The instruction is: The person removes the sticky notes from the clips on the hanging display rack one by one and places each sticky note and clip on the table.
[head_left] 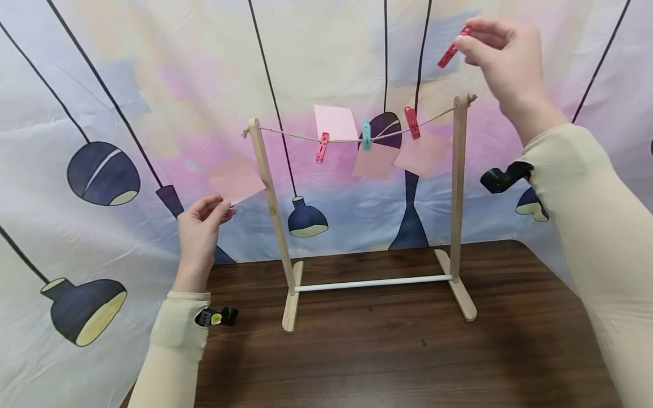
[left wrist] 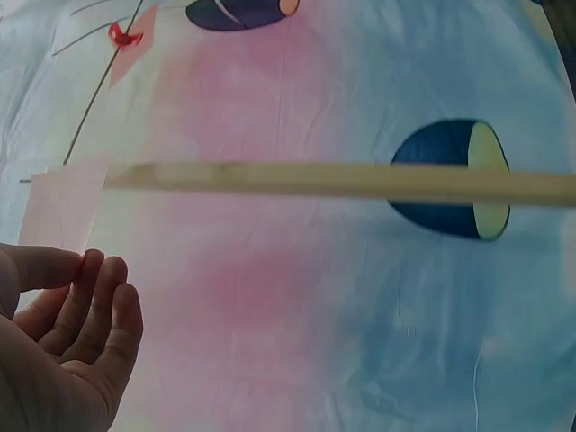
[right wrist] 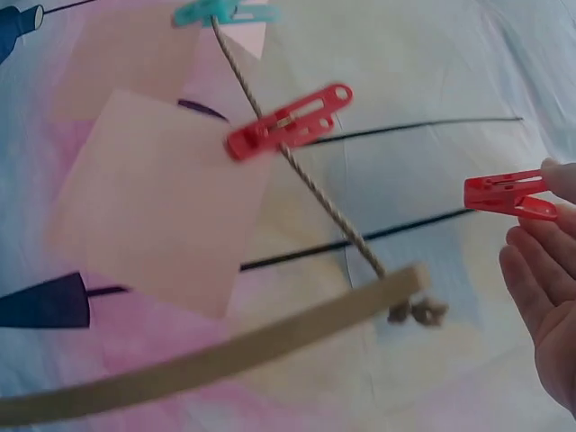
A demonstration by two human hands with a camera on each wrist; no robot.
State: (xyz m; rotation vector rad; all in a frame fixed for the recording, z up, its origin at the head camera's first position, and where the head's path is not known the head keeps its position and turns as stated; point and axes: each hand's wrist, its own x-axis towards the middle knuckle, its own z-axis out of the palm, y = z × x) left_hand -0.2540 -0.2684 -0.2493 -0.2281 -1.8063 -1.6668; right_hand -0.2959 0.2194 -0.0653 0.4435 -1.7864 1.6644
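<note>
My left hand [head_left: 200,231] pinches a square pink paper [head_left: 237,180] by its lower corner, beside the left post of a small wooden clothesline stand [head_left: 459,187]. Up past the right post, my right hand [head_left: 512,65] holds a red clothespin [head_left: 449,55] between thumb and fingers; in the right wrist view its jaws point away from the hand. Three clothespins grip the sagging rope [head_left: 291,135]: a red one [head_left: 322,148], a teal one [head_left: 366,134] and another red one [head_left: 412,123]. Pink papers [head_left: 420,154] hang at the teal and right red pins, while a paler paper [head_left: 336,122] stands above the rope at the left red pin.
The stand's feet [head_left: 461,297] rest on a dark wooden table [head_left: 372,351], joined by a white rod [head_left: 374,283]. Behind hangs a pastel cloth [head_left: 204,68] printed with dark lamps. A rope knot [right wrist: 423,311] sticks out past the right post.
</note>
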